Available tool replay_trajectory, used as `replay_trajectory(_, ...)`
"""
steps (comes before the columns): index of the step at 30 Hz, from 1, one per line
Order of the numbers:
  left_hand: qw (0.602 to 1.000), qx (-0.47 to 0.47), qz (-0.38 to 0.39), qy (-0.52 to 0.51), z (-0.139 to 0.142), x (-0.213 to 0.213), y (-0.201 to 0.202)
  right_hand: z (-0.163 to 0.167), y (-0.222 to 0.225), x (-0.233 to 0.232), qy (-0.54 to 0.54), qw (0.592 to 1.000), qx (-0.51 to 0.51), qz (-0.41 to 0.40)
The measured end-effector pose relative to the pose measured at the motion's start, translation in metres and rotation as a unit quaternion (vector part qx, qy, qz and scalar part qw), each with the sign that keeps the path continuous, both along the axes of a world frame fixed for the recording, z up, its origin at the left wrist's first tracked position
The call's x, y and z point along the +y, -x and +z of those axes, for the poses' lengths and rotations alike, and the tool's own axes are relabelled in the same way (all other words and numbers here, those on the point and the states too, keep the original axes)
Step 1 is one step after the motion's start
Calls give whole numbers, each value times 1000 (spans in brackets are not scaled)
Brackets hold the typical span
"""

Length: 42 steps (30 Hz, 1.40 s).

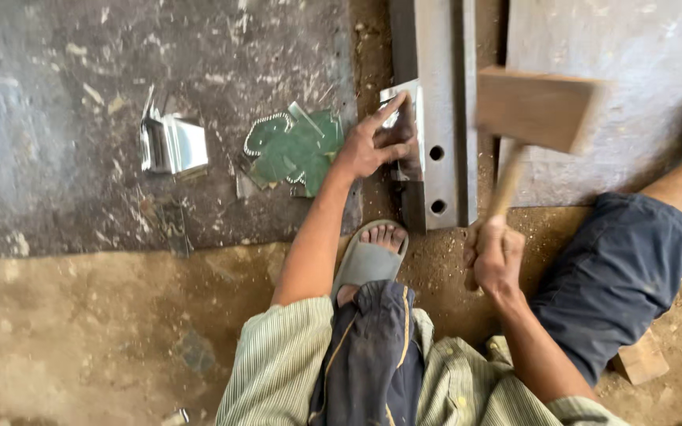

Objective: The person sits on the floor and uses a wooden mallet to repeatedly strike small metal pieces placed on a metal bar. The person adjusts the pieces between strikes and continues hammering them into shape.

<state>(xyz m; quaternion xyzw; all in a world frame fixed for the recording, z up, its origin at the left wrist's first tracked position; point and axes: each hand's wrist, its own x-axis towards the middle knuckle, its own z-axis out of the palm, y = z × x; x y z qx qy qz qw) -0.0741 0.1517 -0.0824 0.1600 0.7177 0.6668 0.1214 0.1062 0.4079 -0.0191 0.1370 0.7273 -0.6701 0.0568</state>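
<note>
The work area is a gritty workshop floor (80, 331), bare earth near the person and a dark, scrap-littered slab beyond. At the left lies a folded piece of shiny sheet metal (174, 144); just right of it rests a green cut-out sheet (294, 148). Next, the left hand (374, 142) presses flat, fingers spread, on a shiny metal strip (395, 106) set against the edge of a heavy steel bar (436, 110). A sandalled foot (371, 256) sits just below the bar's near end.

To the right, the right hand (495, 254) is closed in a fist around the handle of a wooden mallet (537, 106), whose blurred head is raised over the bar.

For a clean bend, judge that the strip should be kept tight to the bar edge, fingers away from the strike line, and blows landed square.

The left arm is extended forward; the right forearm angles up, wrist cocked.
</note>
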Motion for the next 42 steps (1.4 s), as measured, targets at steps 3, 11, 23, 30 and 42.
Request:
replay_trajectory(3, 997, -80, 3, 1, 1, -2, -3, -11, 7, -1, -8, 1000, -24, 9)
replay_trajectory(11, 987, 5, -3, 159, 4, -7, 5, -6, 34, -5, -92, 982, -143, 86)
replay_trajectory(23, 973, -61, 52, 216, 8, -19, -2, 56, 24, -25, -386, 893, 104, 206)
replay_trajectory(30, 984, -157, 16, 82, 7, -19, -3, 59, 2, -24, -347, 919, 75, 172)
replay_trajectory(42, 952, -203, 187, -130, 9, -25, -18, 6, -33, -11, -113, 980, -149, 64)
